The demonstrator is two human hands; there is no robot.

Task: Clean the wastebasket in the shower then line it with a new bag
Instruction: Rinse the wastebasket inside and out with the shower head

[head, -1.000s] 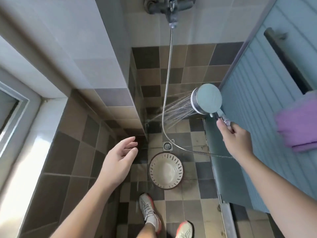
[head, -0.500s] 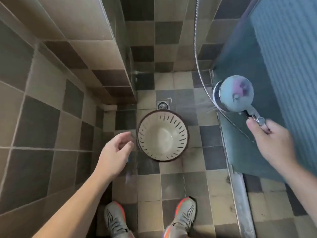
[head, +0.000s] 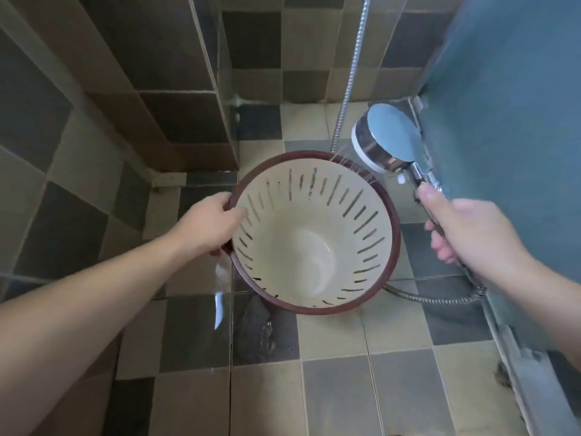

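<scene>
The wastebasket (head: 314, 240) sits low over the tiled shower floor (head: 393, 335), tipped so its cream inside faces the camera; whether its base touches the tiles cannot be told. The left hand (head: 209, 226) grips its dark red rim (head: 397, 221) on the left side, thumb hooked inside and fingers curled round the outside. The right hand (head: 465, 234) is wrapped round the chrome handle of the shower head (head: 390, 140), which hangs just beyond the far right of the rim with its face turned toward the basket. Thin jets of water (head: 349, 166) cross the rim there. The metal hose (head: 349, 86) rises up the back wall and a loop of it trails on the floor by the right wrist.

The step in hand looks like rinsing the inside. To do it well, the person should aim the spray down the inner wall rather than across the rim, then turn the basket with the left hand so every slotted side is washed. Because the wall has many slots, water will run out through them, so a steep tilt toward the shower's back wall should keep splash off the person. The 2 hands should stay apart, and the hose loop should be kept from snagging the basket
</scene>
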